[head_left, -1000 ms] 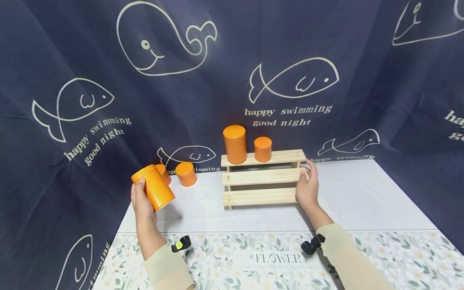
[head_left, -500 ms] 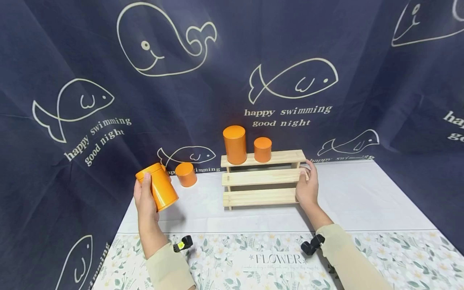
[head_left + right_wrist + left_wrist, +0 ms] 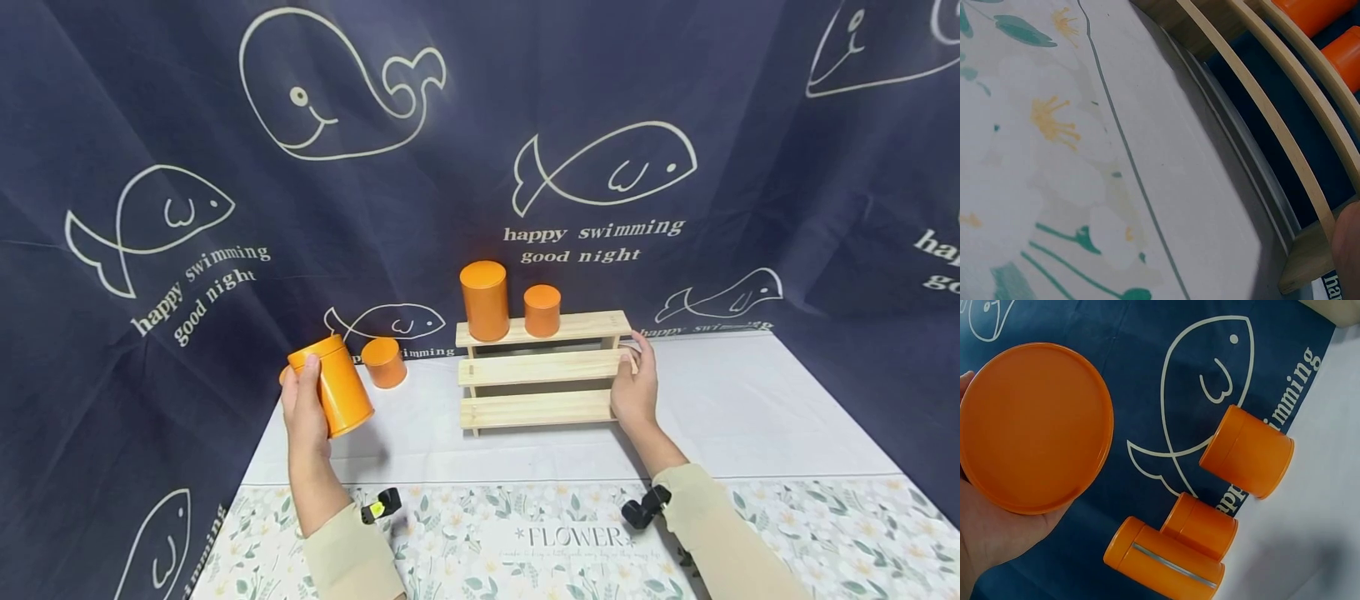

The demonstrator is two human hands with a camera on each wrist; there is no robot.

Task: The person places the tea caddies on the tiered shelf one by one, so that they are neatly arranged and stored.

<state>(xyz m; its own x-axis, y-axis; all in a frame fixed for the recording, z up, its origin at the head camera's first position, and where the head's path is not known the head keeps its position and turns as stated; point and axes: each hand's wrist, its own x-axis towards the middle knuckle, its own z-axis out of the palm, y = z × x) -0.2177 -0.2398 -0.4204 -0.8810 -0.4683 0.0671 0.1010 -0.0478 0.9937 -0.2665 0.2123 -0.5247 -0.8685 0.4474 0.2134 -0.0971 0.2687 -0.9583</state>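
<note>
- Apparently placed: two orange tins [image 3: 485, 304] atop the rack [image 3: 540, 367].
- Left grip [image 3: 304, 417] holds a tilted tin [image 3: 346, 392]; right grip [image 3: 636, 393] holds the rack's three-o'clock end.
- Seemingly remaining: three more tins [image 3: 1200, 526], nine o'clock.

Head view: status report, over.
Left hand gripping tilted tin, lifted. Right hand holding rack by right end. Top shelf partly taken: tall tin left, short tin middle.

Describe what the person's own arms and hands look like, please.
Pale beige fabric sleeves stop short of the left hand and right hand, both gloveless. Beside each sleeve's end sits a small black device, the left one showing a yellow-green patch.
</note>
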